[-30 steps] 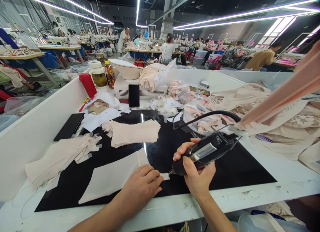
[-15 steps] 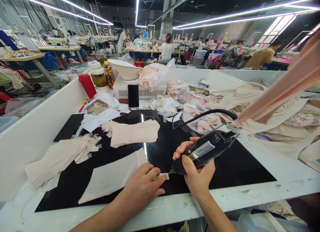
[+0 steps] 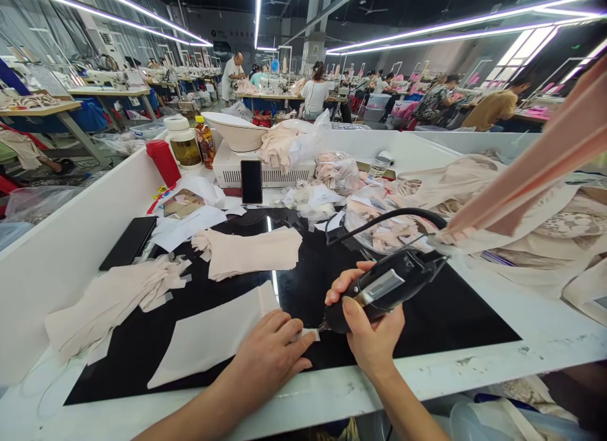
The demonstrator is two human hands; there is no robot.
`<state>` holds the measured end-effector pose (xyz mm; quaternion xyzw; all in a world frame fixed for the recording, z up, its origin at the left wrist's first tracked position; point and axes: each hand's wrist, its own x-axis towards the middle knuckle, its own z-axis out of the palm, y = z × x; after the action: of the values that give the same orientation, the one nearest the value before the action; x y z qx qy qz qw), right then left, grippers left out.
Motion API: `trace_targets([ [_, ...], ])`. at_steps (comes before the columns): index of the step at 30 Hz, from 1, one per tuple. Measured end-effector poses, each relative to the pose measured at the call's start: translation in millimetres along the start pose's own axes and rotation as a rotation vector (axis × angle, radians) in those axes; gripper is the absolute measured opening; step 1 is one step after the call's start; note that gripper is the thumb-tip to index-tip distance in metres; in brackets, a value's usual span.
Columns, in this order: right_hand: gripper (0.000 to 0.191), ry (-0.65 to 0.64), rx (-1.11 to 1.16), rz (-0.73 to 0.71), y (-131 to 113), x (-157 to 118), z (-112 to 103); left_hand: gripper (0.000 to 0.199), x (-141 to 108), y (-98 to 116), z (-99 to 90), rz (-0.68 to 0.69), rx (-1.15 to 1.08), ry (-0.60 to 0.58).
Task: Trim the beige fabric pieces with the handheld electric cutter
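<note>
My right hand (image 3: 374,321) is wrapped around a black corded hand tool (image 3: 379,292) with a silver plate on its side. Its narrow metal tip points down and left, at the end of a small whitish strip (image 3: 310,335). My left hand (image 3: 275,349) lies palm down, fingers stretched out, pressing on that strip and on the right end of a pale fabric piece (image 3: 203,340). Whether tip and strip touch, I cannot tell. Beneath is a black sheet (image 3: 455,321). A pink fabric band (image 3: 521,169) runs up from the tool's rear end.
Stacked beige cut pieces (image 3: 253,252) lie behind my left hand, with another pile (image 3: 114,302) at left. A phone (image 3: 251,181) leans against a white scale (image 3: 227,166). Bagged fabric (image 3: 379,219) and loose cloth (image 3: 455,181) crowd the back and right. A black cable (image 3: 379,219) arches behind the tool.
The view has shifted very slightly. Both hands, the tool and the fabric pieces keep their places relative to each other.
</note>
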<state>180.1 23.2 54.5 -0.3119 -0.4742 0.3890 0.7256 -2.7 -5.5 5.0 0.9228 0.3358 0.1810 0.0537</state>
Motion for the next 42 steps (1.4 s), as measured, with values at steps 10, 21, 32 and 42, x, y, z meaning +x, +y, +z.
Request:
trace_targets([
  [10,0.038,0.004,0.005,-0.010,0.2,1.2,0.0,0.049,-0.1,0.5,-0.8,0.003,-0.006,0.002],
  [21,0.035,0.014,0.003,-0.002,-5.0,-0.6,-2.3,0.043,-0.9,-0.7,-1.4,0.009,0.006,0.006],
  [32,0.032,-0.014,-0.018,-0.001,-4.8,-7.1,-1.9,0.044,-1.4,-1.9,0.1,0.015,-0.014,0.024],
  [42,0.035,0.000,-0.044,-0.001,-6.0,-4.0,-14.2,0.022,-5.0,-14.7,-2.3,0.061,-0.169,0.151],
])
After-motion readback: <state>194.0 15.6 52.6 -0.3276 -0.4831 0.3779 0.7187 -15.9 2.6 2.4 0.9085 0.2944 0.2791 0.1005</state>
